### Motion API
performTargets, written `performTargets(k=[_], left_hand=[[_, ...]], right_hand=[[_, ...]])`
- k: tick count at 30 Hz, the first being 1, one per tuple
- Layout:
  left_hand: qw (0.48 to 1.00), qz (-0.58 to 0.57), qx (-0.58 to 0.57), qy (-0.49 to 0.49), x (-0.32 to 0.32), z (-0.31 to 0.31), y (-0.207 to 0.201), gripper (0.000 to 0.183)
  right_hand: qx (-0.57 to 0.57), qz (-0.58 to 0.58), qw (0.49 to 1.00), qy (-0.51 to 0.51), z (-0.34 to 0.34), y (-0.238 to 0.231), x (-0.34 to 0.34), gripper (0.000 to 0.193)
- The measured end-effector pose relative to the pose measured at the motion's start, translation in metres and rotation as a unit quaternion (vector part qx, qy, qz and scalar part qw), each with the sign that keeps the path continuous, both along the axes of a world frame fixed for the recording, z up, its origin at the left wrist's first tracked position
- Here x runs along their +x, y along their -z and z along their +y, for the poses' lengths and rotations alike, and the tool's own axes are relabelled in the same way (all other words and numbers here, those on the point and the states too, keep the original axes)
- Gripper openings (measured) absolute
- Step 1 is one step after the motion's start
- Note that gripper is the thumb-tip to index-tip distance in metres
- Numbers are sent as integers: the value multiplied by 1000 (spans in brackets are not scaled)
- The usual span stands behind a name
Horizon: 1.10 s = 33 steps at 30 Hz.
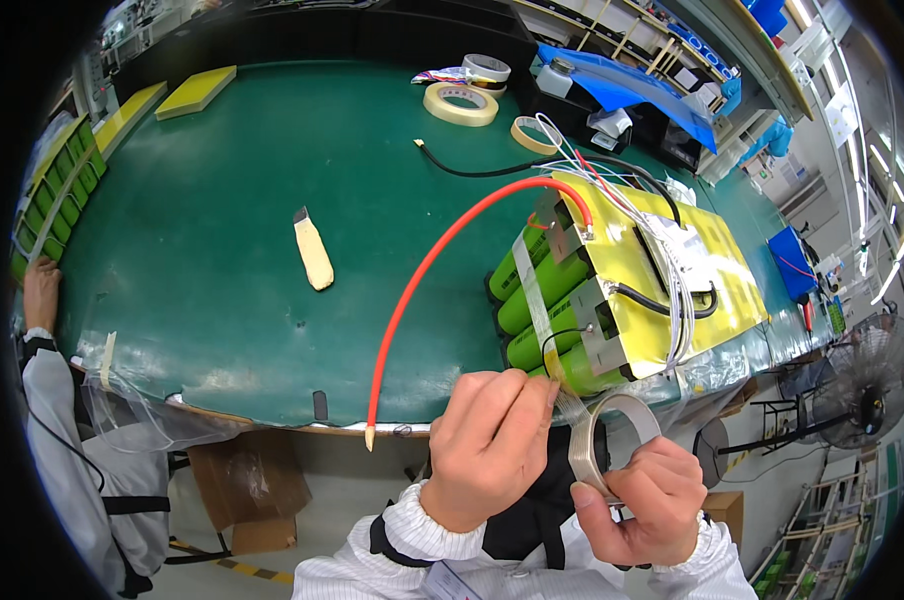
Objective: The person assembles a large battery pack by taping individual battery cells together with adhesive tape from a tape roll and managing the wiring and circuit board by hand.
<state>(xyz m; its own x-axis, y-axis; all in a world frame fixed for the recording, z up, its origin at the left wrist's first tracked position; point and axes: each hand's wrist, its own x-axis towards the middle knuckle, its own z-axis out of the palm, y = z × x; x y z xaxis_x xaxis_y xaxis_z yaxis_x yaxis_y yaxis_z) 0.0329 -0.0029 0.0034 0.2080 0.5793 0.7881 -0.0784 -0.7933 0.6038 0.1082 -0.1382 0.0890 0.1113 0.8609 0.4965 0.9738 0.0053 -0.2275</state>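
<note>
A battery pack [542, 290] of green cylindrical cells, topped with a yellow sheet [672, 275], lies on the green work mat. A strip of clear tape [534, 300] runs across its cells. My left hand [492, 445] is closed in a pinch on the tape at the pack's near lower corner. My right hand [652, 505] grips a roll of clear tape [584, 450], and the strip stretches from the roll to the left fingers. From the pack's top a thick red cable [412, 285] arcs to the mat's near edge. White wires [677, 280] drape over the yellow sheet.
A cream-wrapped blade [314, 252] lies mid-mat. Tape rolls [460, 104] and a black cable [482, 172] are at the back. Far left, another person's hand [42, 293] touches a second green pack [62, 195]. A fan [862, 385] stands at right.
</note>
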Motion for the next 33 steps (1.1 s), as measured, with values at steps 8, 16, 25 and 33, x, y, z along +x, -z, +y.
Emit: performTargets(k=[8, 16, 25, 33], left_hand=[[997, -20, 66, -16, 4, 2, 15, 22], [998, -55, -17, 26, 2, 4, 3, 15], [866, -31, -428, 257, -9, 8, -16, 13], [758, -101, -544, 344, -3, 6, -15, 18]], right_hand=[[-1, 3, 1000, 14, -1, 2, 0, 16], [-9, 4, 1000, 3, -2, -2, 1, 18], [-15, -17, 1000, 5, -1, -4, -3, 18], [-19, -25, 999, 26, 2, -2, -7, 21]])
